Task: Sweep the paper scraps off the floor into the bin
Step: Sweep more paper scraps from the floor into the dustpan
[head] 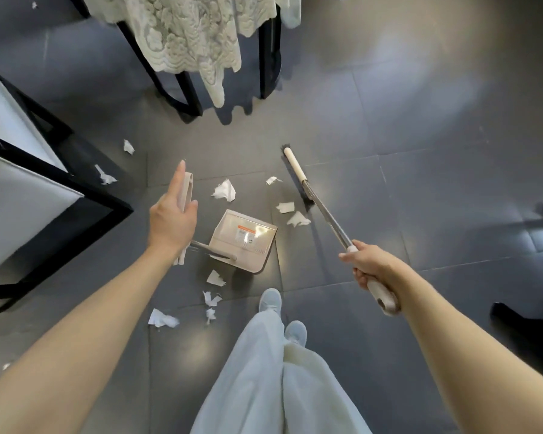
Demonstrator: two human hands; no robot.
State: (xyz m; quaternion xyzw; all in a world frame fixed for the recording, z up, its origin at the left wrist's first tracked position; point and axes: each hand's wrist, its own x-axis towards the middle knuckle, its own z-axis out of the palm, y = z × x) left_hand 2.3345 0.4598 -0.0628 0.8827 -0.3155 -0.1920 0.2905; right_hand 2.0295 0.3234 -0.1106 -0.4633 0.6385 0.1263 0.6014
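Observation:
My right hand grips the beige end of a broom handle; its dark brush head rests on the floor beyond a few scraps. My left hand holds the top of the beige dustpan handle, fingers partly extended along it. The dustpan sits on the grey floor between my hands, with no scraps in it. White paper scraps lie around it: one large, two near the brush, several near my feet, others at the left.
A chair with a black frame and white seat stands at the left. Black table legs with a lace cloth hanging over them stand ahead. More dark furniture legs sit at the right. My legs and shoes are below.

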